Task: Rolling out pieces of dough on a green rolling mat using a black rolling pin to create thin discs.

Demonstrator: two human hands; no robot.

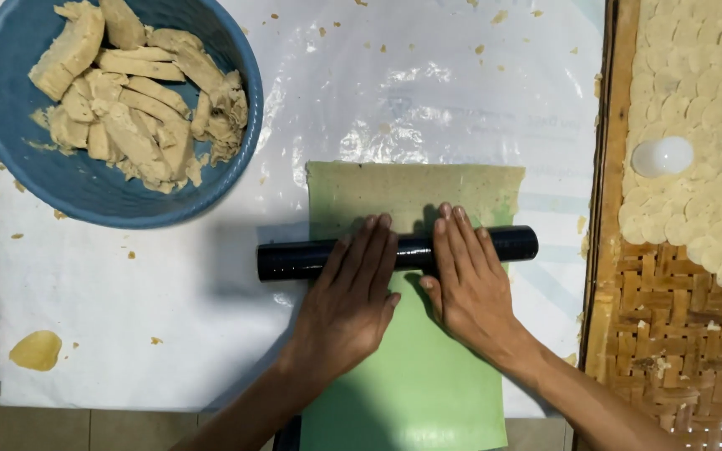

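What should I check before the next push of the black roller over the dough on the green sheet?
1. Both hands on the roller: ok. Left hand and right hand lie flat on the black roller.
2. Grip: ok, palms open, fingers pointing forward.
3. Roller square to the sheet: ok, it lies across the green sheet.
4. Dough ahead: ok, flattened dough lies beyond the roller.
5. Dough thickness even: cannot tell.
6. Path clear: ok, the blue bowl of dough pieces and the woven tray stand apart to the sides.
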